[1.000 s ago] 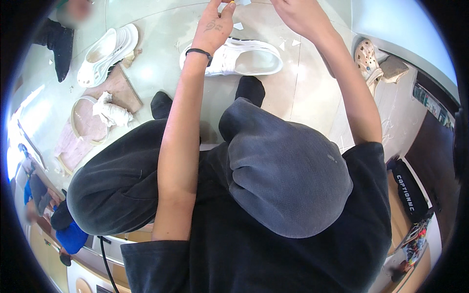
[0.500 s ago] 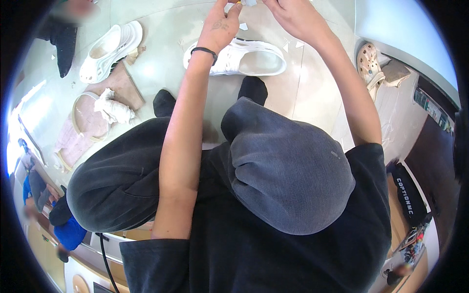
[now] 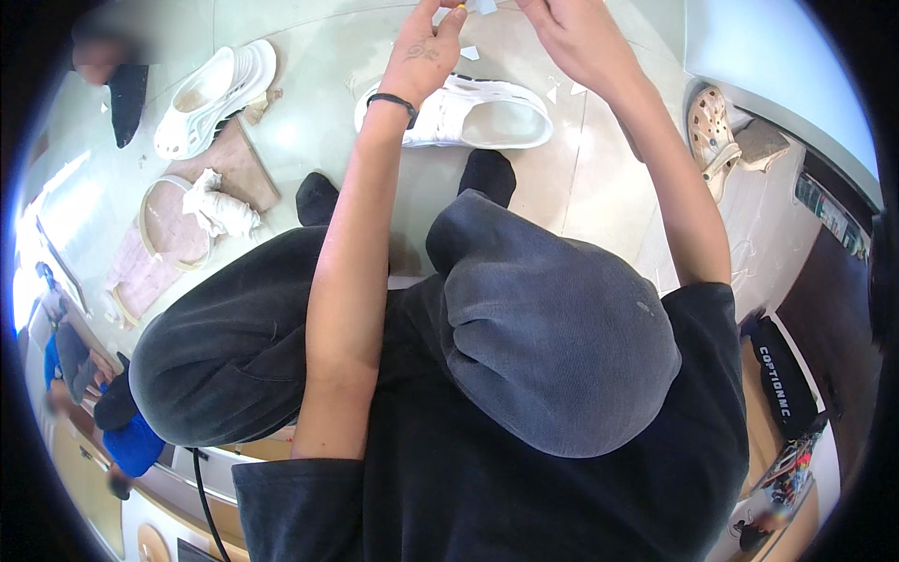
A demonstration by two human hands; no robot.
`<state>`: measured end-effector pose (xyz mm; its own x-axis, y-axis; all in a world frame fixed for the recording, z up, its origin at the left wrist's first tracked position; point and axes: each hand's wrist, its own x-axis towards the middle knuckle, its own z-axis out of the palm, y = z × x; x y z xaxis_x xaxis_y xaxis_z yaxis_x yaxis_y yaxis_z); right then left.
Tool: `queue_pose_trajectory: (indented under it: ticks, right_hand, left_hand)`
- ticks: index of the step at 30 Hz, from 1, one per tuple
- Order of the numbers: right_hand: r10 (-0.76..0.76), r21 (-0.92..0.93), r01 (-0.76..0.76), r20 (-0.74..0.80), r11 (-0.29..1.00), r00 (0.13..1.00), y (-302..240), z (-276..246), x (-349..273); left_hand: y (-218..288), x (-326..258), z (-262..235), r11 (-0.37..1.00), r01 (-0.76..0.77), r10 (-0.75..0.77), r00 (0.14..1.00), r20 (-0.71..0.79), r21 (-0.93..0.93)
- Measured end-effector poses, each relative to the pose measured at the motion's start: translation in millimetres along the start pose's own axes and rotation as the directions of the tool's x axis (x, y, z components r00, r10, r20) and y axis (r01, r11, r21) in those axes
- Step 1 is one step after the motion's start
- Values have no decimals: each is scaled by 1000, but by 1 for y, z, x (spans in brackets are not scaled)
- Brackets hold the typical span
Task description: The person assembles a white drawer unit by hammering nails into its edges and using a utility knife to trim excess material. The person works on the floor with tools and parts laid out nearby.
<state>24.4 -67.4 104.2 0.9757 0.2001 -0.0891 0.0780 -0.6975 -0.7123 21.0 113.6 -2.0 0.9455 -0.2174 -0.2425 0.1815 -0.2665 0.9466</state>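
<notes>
At the top edge my left hand, with a dark band on its wrist, is closed in a pinch. A small bit of yellow shows at its fingertips, but what it belongs to is cut off. Beside those fingertips is a white scrap, partly outside the picture. My right hand is a little to the right, with its fingertips beyond the top edge, so its grip is hidden. Below both hands a white slip-on clog lies on the floor, and small white scraps lie around it.
Another white clog sits at the far left beside brown boards, a crumpled white cloth and a curved strip. A beige clog lies at the right near a cabinet. Another person's dark-clothed limb shows at upper left.
My right hand has shifted slightly right, farther from my left hand. At upper left, the other person's blurred part has moved down and left. My left hand keeps its pinch.
</notes>
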Motion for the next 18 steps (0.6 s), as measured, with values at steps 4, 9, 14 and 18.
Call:
queue_pose_trajectory:
  ticks: [4,9,14,18]
  right_hand:
    - [-12,-22,12,-24,1000,1000,-6,0,-1]
    - [-5,-82,9,48,997,999,-5,-7,10]
    - [-43,-46,44,19,998,999,-4,-1,5]
    - [-2,-37,4,37,999,999,-14,-10,4]
  left_hand:
    - [2,0,-1,997,58,-56,998,38,-53]
    - [4,0,-3,1000,-28,28,1000,13,13]
    - [0,1,1,993,-121,121,992,-41,14]
    - [9,-1,-1,995,100,-99,995,21,-30]
